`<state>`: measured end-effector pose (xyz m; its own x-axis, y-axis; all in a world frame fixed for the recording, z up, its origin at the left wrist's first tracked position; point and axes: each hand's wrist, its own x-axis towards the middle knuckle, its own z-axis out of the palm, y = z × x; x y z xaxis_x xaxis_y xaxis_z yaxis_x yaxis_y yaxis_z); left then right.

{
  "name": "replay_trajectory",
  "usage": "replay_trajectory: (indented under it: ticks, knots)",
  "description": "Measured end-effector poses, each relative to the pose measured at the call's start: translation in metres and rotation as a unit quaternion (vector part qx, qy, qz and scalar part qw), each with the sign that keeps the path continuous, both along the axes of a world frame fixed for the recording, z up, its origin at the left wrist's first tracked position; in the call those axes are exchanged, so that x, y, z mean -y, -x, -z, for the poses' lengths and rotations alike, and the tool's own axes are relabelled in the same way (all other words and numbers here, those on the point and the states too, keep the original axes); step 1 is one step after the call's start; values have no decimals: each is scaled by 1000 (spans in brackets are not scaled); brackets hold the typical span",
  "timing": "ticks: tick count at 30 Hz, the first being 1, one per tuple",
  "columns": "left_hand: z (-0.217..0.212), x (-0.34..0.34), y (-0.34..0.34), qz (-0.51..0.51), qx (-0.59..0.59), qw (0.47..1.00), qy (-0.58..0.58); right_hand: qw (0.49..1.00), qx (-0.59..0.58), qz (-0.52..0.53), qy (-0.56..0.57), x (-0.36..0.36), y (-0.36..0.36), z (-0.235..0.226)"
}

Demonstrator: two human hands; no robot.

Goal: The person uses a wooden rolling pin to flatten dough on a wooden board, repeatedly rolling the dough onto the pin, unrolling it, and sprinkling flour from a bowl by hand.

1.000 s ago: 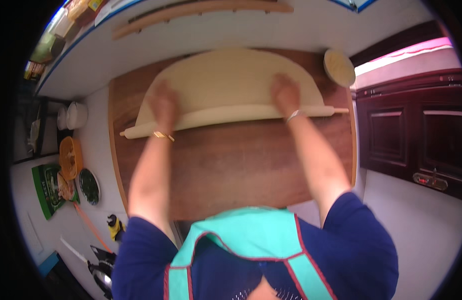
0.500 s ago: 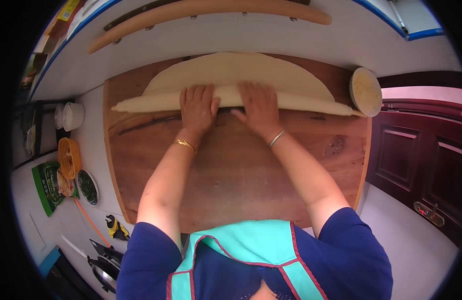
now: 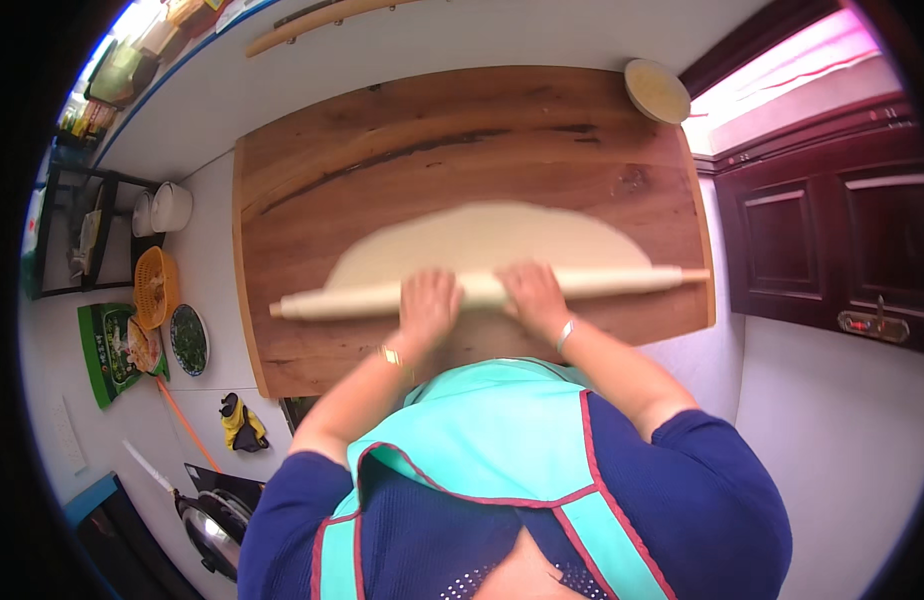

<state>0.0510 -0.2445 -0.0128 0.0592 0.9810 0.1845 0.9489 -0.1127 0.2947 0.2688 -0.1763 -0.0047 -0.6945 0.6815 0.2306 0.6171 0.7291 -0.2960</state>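
Note:
A long wooden rolling pin (image 3: pixel 602 283), wrapped with dough, lies across the near part of a big wooden board (image 3: pixel 462 140). A pale sheet of dough (image 3: pixel 482 235) spreads out from the pin toward the far side. My left hand (image 3: pixel 427 305) presses palm down on the pin just left of its middle. My right hand (image 3: pixel 530 293) presses on it beside the left one. Both wrists wear bangles. Part of the dough on the pin is hidden under my hands.
A small round bowl (image 3: pixel 657 90) sits at the board's far right corner. A second long stick (image 3: pixel 322 22) lies on the white counter behind. At left are white pots (image 3: pixel 170 206), an orange basket (image 3: pixel 152 288), a plate of greens (image 3: pixel 189 340) and a green bag (image 3: pixel 107 350). Dark cabinet doors (image 3: pixel 832 240) stand at right.
The pin has rolled from the far side of the board to its near edge, with the dough sheet now unrolled behind it. My hands came together near the pin's middle.

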Motion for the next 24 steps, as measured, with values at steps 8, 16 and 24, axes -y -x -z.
replay_trajectory:
  ticks: [8, 16, 24]
  knots:
    - [-15, -37, 1, 18, -49, 994, -97, 988, 57, 55, -134, -21, 0, -2]
    - [13, 5, -8, 14, -26, 998, -61, 989, -60, 69, -114, 11, 59, 19]
    - [6, -83, 14, -36, 17, 981, -187, 985, -15, 134, -106, -62, 76, 6]
